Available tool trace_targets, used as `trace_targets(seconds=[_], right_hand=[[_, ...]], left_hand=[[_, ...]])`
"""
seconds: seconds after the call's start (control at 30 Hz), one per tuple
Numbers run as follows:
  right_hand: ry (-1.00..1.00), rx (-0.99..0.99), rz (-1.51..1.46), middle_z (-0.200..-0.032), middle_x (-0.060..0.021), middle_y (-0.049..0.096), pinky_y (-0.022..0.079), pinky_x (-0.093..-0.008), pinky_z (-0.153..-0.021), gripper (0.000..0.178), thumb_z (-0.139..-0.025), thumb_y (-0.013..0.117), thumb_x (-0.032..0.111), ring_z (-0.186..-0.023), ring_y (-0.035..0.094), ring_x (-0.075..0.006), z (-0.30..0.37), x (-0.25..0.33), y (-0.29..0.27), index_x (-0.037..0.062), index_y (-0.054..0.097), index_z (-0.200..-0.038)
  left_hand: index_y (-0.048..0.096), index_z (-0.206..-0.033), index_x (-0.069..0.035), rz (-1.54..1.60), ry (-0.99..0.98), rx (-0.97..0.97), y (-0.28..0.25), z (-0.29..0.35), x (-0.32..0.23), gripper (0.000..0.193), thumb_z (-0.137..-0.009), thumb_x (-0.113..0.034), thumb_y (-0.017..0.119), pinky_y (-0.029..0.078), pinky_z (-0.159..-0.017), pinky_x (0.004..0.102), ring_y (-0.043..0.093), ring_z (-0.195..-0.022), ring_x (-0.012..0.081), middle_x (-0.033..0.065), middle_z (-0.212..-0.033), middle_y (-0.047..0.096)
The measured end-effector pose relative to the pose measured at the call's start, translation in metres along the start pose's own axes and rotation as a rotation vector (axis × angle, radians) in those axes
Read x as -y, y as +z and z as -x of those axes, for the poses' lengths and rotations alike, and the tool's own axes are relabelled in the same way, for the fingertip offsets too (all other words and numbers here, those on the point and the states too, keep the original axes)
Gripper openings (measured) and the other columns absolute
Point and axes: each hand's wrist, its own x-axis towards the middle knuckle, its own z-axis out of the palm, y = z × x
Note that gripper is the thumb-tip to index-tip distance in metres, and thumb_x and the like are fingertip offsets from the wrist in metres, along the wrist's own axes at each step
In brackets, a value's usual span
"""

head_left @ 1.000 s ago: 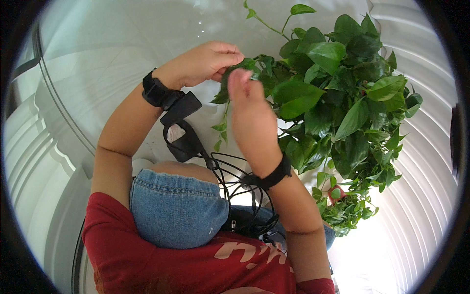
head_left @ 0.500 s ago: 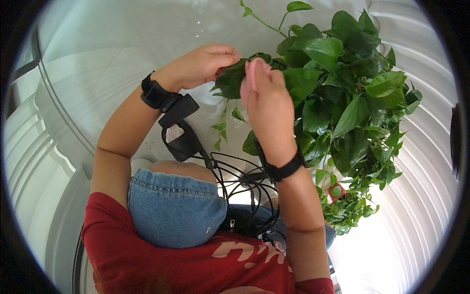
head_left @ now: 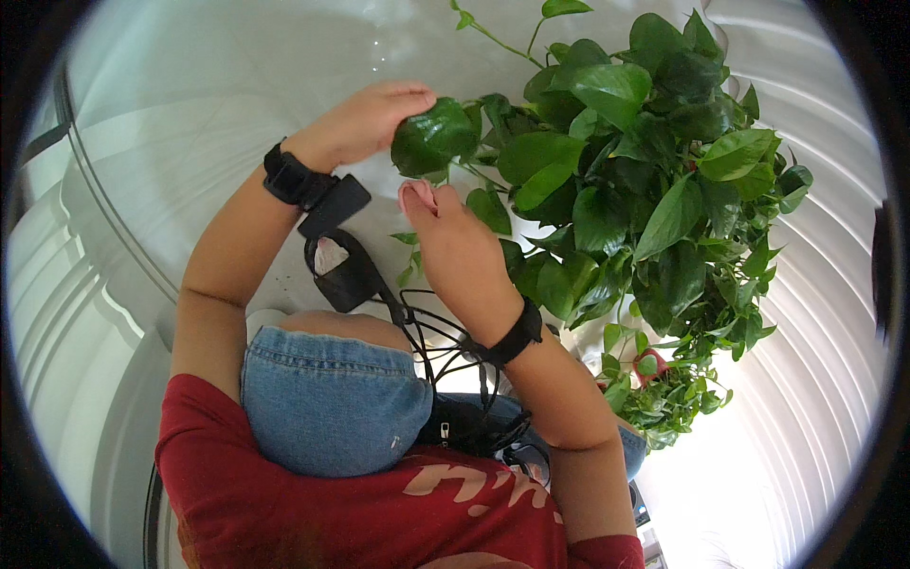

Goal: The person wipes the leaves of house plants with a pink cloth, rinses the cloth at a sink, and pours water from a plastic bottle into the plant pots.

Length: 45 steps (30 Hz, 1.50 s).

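Note:
A leafy green pothos plant (head_left: 602, 220) spreads over the right half of the head view. My left hand (head_left: 370, 121) is closed at the edge of one broad, glossy leaf (head_left: 436, 138) on the plant's left side; its fingertips are partly behind the leaf. Just below that leaf, my right hand (head_left: 464, 256) is wrapped round a folded pink cloth (head_left: 413, 201), most of which the fingers hide. Cloth and leaf look slightly apart.
Black cables (head_left: 445, 356) and a black device (head_left: 343, 273) hang near my knees. A smaller plant (head_left: 654, 403) with a red part (head_left: 650, 366) stands at lower right. Pale curtains (head_left: 806, 190) line the right side. A thin vine (head_left: 502, 43) sticks out at the top.
My right hand has moved left and down with the pink cloth, away from the leaf. The leaf now lies flatter and more exposed, and my left hand has shifted slightly left.

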Motion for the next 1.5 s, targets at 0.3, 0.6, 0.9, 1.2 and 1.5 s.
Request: trace_targets(seconds=[0.3, 0.6, 0.9, 1.2, 1.5], right_hand=[[-0.068, 0.125, -0.277, -0.088, -0.0144, 0.054, 0.051, -0.0379, -0.06, 0.034, -0.082, 0.056, 0.006, -0.07, 0.06, -0.0321, 0.039, -0.002, -0.05, 0.0063, 0.055, -0.116], [-0.091, 0.279, -0.267, -0.084, -0.0116, 0.051, 0.05, -0.039, -0.056, 0.039, -0.077, 0.061, 0.006, -0.068, 0.059, -0.0299, 0.068, -0.006, -0.08, 0.0082, 0.056, -0.116], [-0.019, 0.069, -0.107, -0.087, -0.0092, 0.052, 0.05, -0.0353, -0.051, 0.039, -0.079, 0.061, 0.006, -0.068, 0.06, -0.0253, 0.061, -0.009, -0.086, 0.0081, 0.057, -0.117], [0.129, -0.055, 0.322, -0.09, -0.0065, 0.054, 0.051, -0.0312, -0.049, 0.036, -0.082, 0.06, 0.013, -0.065, 0.063, -0.0212, 0.037, -0.012, -0.045, 0.0112, 0.057, -0.118], [0.133, -0.042, 0.368, -0.092, -0.0065, 0.054, 0.051, -0.0294, -0.048, 0.038, -0.087, 0.055, 0.014, -0.064, 0.063, -0.0197, 0.034, -0.016, -0.036, 0.0096, 0.052, -0.125]], left_hand=[[0.06, -0.104, -0.001, -0.519, 0.463, -0.338, -0.02, -0.01, -0.011, 0.033, -0.097, -0.031, 0.05, 0.047, -0.076, 0.0243, 0.058, -0.084, 0.0095, 0.0056, -0.092, 0.063], [0.054, -0.118, 0.005, -0.167, -0.388, 0.479, 0.047, 0.028, 0.011, 0.056, -0.094, -0.045, 0.051, 0.05, -0.086, 0.0273, 0.062, -0.097, 0.0177, 0.0117, -0.108, 0.062], [0.043, -0.129, 0.004, 0.263, -0.293, 0.391, 0.07, 0.017, 0.044, 0.04, -0.094, -0.012, 0.054, 0.047, -0.094, 0.0267, 0.058, -0.105, 0.0151, 0.0107, -0.119, 0.056], [0.054, -0.12, 0.001, 0.006, -0.159, 0.528, 0.069, 0.026, 0.028, 0.03, -0.094, -0.013, 0.054, 0.047, -0.092, 0.0237, 0.06, -0.098, 0.0095, 0.0056, -0.109, 0.062], [0.056, -0.117, 0.001, -0.029, -0.192, 0.497, 0.065, 0.03, 0.016, 0.027, -0.092, -0.006, 0.05, 0.046, -0.095, 0.0243, 0.057, -0.103, 0.009, 0.0041, -0.111, 0.061]])
